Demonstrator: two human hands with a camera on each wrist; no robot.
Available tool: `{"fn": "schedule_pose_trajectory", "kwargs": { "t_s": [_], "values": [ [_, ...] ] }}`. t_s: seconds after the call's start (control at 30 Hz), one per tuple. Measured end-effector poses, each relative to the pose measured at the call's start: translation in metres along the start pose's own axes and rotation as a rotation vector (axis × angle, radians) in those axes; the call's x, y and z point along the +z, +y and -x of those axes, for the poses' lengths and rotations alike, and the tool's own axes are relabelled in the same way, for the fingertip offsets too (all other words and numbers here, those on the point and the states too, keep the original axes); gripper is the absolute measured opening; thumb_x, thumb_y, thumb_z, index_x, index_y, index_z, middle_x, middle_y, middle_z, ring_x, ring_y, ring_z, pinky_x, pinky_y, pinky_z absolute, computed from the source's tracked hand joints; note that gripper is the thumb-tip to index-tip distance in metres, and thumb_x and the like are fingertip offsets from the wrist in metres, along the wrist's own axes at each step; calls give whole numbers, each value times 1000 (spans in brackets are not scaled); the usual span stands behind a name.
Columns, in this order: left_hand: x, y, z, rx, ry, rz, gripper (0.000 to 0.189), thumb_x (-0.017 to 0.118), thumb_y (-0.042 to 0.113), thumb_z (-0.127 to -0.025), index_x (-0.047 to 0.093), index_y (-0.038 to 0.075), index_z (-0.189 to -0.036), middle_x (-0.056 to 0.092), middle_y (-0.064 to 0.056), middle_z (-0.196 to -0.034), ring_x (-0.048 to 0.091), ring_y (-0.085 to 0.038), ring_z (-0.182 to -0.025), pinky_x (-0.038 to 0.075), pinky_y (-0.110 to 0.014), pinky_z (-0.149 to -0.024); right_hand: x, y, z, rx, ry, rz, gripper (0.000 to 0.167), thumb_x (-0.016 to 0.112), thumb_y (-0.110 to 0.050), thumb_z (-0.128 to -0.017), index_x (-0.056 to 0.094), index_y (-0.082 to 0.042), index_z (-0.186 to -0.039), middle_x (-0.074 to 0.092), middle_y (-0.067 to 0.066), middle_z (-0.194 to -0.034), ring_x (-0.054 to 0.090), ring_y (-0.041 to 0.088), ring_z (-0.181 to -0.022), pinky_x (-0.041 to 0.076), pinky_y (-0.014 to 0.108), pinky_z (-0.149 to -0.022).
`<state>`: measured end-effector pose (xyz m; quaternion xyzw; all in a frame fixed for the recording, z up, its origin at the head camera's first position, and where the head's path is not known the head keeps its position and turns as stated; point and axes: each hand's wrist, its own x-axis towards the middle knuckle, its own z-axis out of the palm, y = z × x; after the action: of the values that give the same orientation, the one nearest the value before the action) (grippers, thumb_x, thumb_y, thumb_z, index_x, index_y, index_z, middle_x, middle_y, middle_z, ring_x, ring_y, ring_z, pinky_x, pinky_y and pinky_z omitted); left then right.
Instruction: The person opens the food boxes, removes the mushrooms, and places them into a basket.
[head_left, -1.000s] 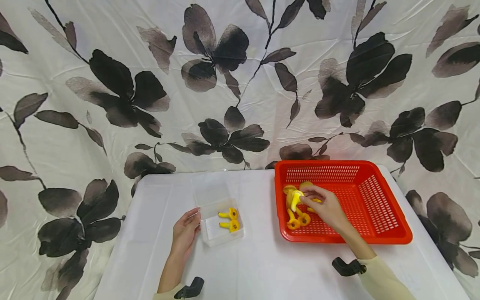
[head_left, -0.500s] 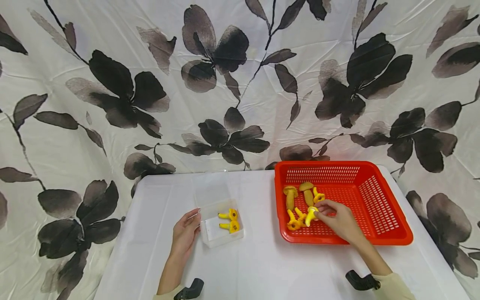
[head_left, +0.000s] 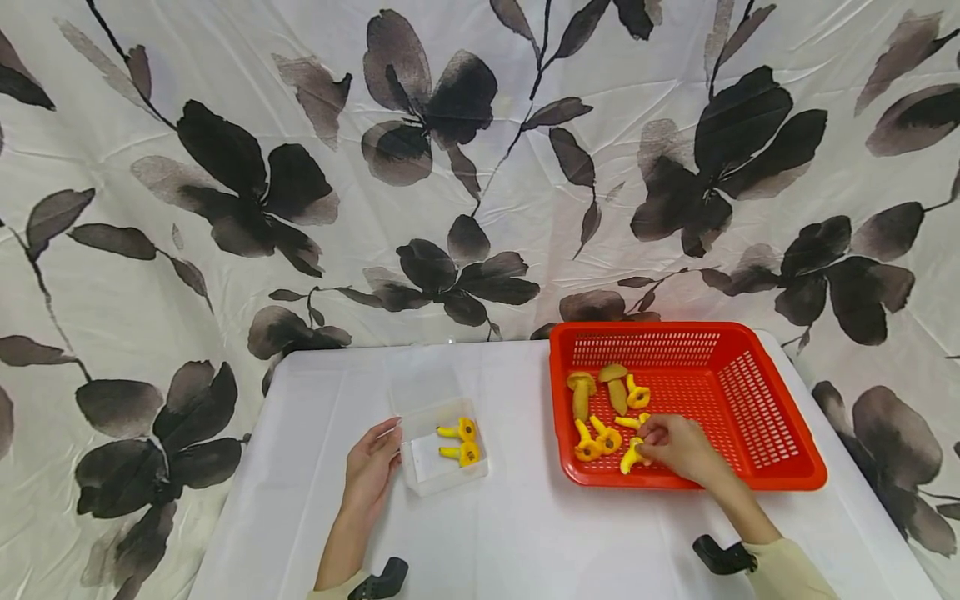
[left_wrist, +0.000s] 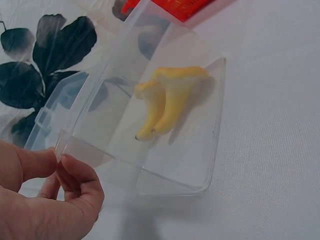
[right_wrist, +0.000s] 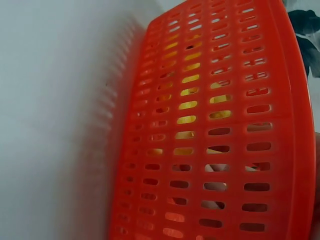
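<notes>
My left hand (head_left: 372,467) pinches the left rim of a clear plastic box (head_left: 423,482), thumb against fingertips. Two yellow trumpet-shaped mushrooms (left_wrist: 172,97) lie side by side in the box. Over the front of the red slotted basket (head_left: 750,479), my right hand (head_left: 682,450) pinches another yellow mushroom (head_left: 631,458), its stem pointing down and left. A further yellow mushroom (head_left: 627,422) lies partly behind the fingers. In the right wrist view the basket wall (right_wrist: 260,150) covers most of that hand, with yellow showing through the slots.
Two brown mushrooms (head_left: 581,396) lie at the basket's left, with several yellow mushrooms (head_left: 606,437) beside them. The box's transparent lid (head_left: 423,379) lies folded back. A white cloth (head_left: 517,533) covers the table, and a flower-print curtain (head_left: 450,167) hangs behind.
My right hand has moved right and toward the basket's front with the yellow mushroom, uncovering the brown mushrooms and other yellow ones. My left hand and the box have stayed put.
</notes>
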<state>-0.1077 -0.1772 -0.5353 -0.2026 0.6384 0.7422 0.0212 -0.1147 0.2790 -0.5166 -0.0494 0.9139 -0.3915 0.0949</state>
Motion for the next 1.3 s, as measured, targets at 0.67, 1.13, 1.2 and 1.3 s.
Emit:
{"fn": "schedule_pose_trajectory", "kwargs": {
  "t_s": [0.67,1.13,1.2,1.3],
  "values": [
    [0,1,0,3,-4,5,41,58,4,-105,48,-8,-142,67,-2,-109,64,-9,-96,53,-20,-78,4,-45,-22,-40,51,-109,18,71,-13,-98,68,2,-108,71,9,-96,67,24,-87,56,25,-71],
    [0,-1,-2,-15,1,1,39,57,5,-105,51,-5,-141,64,-9,-119,63,-14,-102,54,-22,-82,16,-83,-48,-139,33,-218,18,70,-12,-98,69,1,-111,71,12,-105,68,28,-95,58,30,-82],
    [0,-1,-1,-14,-3,5,39,58,6,-105,50,-6,-142,64,-9,-118,63,-13,-101,53,-21,-82,20,-90,-52,-152,24,-238,17,70,-10,-98,69,1,-110,72,12,-104,68,27,-94,58,29,-81],
    [0,0,0,-10,-1,4,40,59,7,-105,50,-6,-142,65,-7,-116,63,-12,-99,53,-21,-80,26,-101,-56,-161,20,-246,15,71,-9,-97,70,-1,-109,72,11,-102,68,26,-94,59,34,-85]
  ]
}}
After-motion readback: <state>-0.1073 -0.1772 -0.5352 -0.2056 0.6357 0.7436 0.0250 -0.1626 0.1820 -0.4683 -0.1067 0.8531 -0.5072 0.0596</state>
